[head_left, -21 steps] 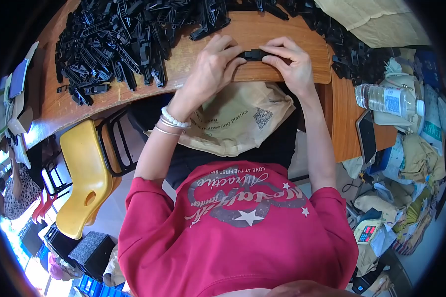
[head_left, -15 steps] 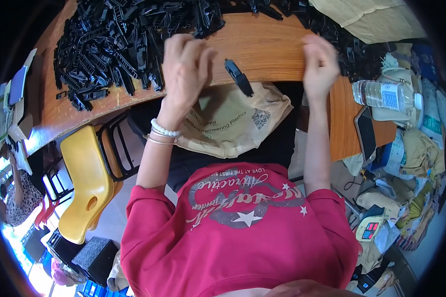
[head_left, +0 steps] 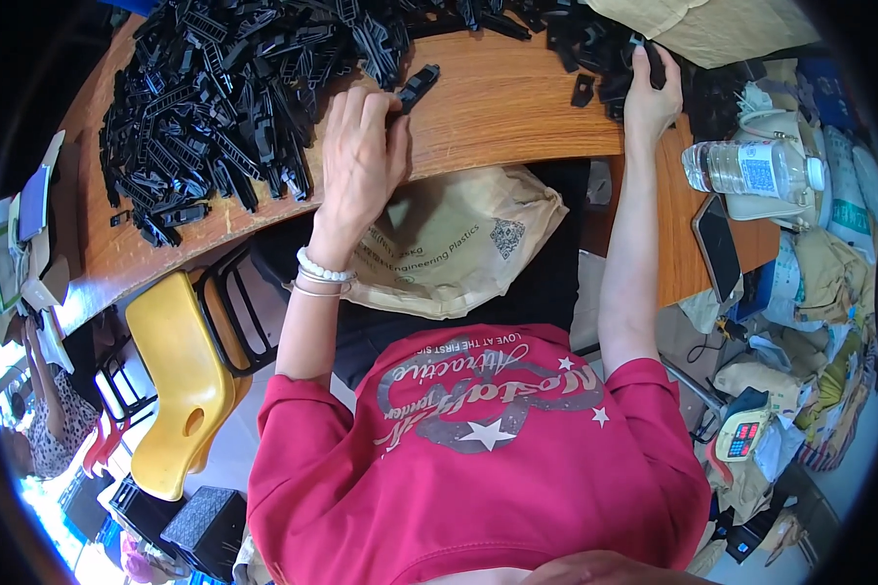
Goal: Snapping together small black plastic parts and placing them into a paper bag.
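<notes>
My left hand [head_left: 361, 146] is closed over the near edge of the wooden table, with a long black plastic part [head_left: 420, 86] at its thumb and index finger. To its left spreads a large heap of similar black plastic parts [head_left: 215, 107]. My right hand [head_left: 653, 102] is at the right-hand pile of smaller black parts [head_left: 595, 49], its thumb and fingers curled round a black plastic piece [head_left: 658, 70], partly hidden. Below the table edge, on my lap, a brown paper sack [head_left: 439, 283] gapes between my forearms; its bottom is hidden.
A second paper sack [head_left: 712, 29] lies at the far right. By my right arm are a clear plastic bottle [head_left: 751, 169], a phone [head_left: 716, 244] and a white bag [head_left: 776, 205]. A yellow chair [head_left: 171, 370] stands at the left; bags and a scale [head_left: 741, 434] crowd the lower right.
A black part that hung in mid-air above the sack is no longer there. My right hand has moved forward into the right pile; my left now has a black part at its fingertips.
</notes>
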`<control>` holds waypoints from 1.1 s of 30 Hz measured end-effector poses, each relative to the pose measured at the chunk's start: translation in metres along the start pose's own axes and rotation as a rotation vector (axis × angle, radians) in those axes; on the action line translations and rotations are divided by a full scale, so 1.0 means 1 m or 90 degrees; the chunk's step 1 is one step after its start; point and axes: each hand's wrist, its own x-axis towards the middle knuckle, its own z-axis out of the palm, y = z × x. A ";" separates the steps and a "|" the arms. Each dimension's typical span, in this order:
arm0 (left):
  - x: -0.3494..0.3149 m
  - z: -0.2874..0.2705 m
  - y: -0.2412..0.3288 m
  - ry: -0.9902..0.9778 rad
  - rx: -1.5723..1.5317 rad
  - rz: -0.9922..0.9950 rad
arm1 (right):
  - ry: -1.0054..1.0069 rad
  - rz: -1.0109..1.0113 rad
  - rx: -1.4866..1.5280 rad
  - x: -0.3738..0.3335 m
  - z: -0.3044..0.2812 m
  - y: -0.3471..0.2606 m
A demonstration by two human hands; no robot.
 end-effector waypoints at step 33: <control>0.051 0.092 0.078 -0.075 0.044 0.207 | 0.110 0.044 -0.028 0.015 -0.021 0.011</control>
